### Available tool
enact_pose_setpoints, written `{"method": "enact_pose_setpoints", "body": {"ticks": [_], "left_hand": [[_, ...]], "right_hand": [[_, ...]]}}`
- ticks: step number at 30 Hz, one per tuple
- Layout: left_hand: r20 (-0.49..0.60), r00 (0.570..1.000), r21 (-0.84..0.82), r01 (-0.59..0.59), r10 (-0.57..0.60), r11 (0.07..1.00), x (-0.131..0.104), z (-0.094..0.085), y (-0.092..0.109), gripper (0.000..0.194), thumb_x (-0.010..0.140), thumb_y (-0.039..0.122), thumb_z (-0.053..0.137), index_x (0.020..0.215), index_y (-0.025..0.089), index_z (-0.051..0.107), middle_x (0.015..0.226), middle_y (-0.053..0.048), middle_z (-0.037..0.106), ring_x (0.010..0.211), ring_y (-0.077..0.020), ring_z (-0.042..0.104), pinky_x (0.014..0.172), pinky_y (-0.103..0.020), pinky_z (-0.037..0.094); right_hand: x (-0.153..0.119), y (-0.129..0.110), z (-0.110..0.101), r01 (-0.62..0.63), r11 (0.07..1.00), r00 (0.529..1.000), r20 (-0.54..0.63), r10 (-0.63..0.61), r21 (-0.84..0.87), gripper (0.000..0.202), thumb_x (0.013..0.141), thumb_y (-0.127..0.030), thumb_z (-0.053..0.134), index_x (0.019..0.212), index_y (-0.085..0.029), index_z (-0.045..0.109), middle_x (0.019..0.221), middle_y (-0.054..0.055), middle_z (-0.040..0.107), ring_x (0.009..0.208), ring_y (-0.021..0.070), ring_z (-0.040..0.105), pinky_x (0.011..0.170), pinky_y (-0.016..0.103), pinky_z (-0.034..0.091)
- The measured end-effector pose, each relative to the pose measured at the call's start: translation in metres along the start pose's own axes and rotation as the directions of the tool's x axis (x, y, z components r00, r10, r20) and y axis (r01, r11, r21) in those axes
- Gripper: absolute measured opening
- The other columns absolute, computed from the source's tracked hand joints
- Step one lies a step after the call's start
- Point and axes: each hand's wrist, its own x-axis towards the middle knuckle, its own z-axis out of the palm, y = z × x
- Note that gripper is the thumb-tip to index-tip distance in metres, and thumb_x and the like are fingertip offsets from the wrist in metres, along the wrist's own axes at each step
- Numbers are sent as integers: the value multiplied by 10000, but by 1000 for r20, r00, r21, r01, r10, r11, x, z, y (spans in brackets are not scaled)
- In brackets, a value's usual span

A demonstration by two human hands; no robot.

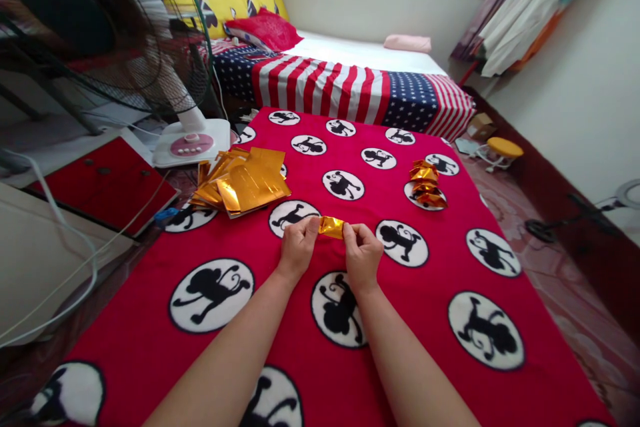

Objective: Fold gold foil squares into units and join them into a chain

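Between the pinched fingertips of both hands, a small folded piece of shiny gold foil paper (331,227): left hand (299,243) closed on its left end, right hand (361,250) on its right, middle exposed. Beneath, one red cloth with black monkey figures in white circles (310,177). Toward its far left, one pile of flat gold foil sheets (255,180); at right, one cluster of folded gold foil pieces (427,185).

pedestal fan (191,141), yellow stool (505,147), pink folded bedding (407,43)
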Motion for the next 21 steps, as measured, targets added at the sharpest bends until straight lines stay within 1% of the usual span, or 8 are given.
{"method": "enact_pose_setpoints", "body": {"ticks": [3,7,10,17,21], "left_hand": [[-3,1000,23,-16,16,1000,2,0,-1,379,940,418,433,696,164,571,602,13,508,588,-116,462,565,-237,337],[-62,998,15,15,-14,1000,4,1,-3,347,938,368,417,707,164,577,603,11,521,596,-123,486,557,-227,348],[-97,995,42,20,-16,999,4,0,-3,348,937,354,416,690,167,572,587,10,527,586,-124,492,551,-225,352],[-79,997,105,-11,19,994,4,1,-6,333,930,361,458,721,163,624,615,-5,604,593,-127,545,569,-224,381],[-67,996,182,-41,53,982,3,2,-6,336,922,355,479,698,158,632,603,-10,604,566,-122,533,560,-227,371]], "right_hand": [[1,-1,-1,-19,1000,1000,-20,19,3,301,881,-377,579,660,-172,569,566,-48,465,517,92,403,515,229,319],[0,-3,-2,-17,1000,999,42,17,0,309,881,-404,579,679,-171,584,556,-52,466,500,91,396,499,230,306],[0,-4,-3,-15,1000,998,67,15,-8,324,891,-404,565,659,-178,555,541,-61,426,496,89,377,498,231,290],[1,1,-2,-2,999,998,58,4,-36,357,907,-371,536,605,-189,483,531,-67,384,511,88,357,533,233,287],[0,2,-3,17,999,997,73,-13,-44,357,901,-353,532,592,-193,452,530,-70,361,506,84,344,527,233,273]]}}
